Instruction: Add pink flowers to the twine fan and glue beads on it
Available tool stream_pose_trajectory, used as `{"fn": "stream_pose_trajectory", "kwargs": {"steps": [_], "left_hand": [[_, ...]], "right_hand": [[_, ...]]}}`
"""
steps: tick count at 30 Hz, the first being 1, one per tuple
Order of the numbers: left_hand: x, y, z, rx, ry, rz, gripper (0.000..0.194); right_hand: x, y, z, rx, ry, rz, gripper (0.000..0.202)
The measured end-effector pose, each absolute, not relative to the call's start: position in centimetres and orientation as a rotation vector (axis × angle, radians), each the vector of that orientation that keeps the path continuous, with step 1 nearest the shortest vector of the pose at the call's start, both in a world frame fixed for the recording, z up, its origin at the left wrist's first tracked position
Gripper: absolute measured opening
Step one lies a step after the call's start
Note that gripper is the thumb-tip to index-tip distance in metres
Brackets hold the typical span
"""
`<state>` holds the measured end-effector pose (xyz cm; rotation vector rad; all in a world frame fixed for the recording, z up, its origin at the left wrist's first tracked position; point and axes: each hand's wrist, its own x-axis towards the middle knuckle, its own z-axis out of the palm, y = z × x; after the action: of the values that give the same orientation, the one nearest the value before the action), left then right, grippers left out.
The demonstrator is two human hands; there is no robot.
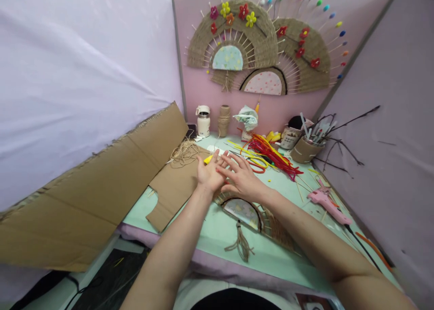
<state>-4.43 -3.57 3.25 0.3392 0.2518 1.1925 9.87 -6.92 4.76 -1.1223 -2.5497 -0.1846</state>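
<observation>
My left hand (210, 173) is held palm up over the table, its fingers spread. Reaching across from the right, my right hand (244, 180) has its fingers apart, with the fingertips over or touching the left palm; I cannot tell if a tiny red speck there is a held thing. Beneath both hands lies a woven twine fan (274, 228), partly hidden by the right forearm. It has a patterned half-round fabric centre (242, 212) edged in black and a twine tassel (240, 244). A yellow item (208, 159) shows just behind my left hand.
Cardboard (178, 194) and loose twine (185, 154) lie left; a big cardboard sheet (91, 188) leans there. Red and yellow pipe cleaners (274, 154), scissors (257, 165), a twine spool (224, 120) and a bottle (203, 124) are behind. A pink glue gun (328, 206) and branches (342, 149) are right.
</observation>
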Motion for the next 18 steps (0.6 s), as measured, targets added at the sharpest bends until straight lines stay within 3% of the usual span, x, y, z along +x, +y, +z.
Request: {"fn": "stream_pose_trajectory", "kwargs": {"steps": [5, 12, 18], "left_hand": [[-3.6, -3.7, 2.9, 0.273, 0.221, 1.082, 0.079], [-4.9, -3.1, 3.0, 0.205, 0.171, 1.175, 0.076], [-3.7, -3.7, 3.1, 0.210, 0.209, 1.094, 0.078]], "right_hand": [[9.6, -7.0, 4.4, -1.143, -2.570, -0.133, 0.078], [9.7, -7.4, 5.1, -1.143, -2.583, -0.153, 0.067], [9.5, -7.3, 4.8, -1.124, -2.608, -0.089, 0.079]]}}
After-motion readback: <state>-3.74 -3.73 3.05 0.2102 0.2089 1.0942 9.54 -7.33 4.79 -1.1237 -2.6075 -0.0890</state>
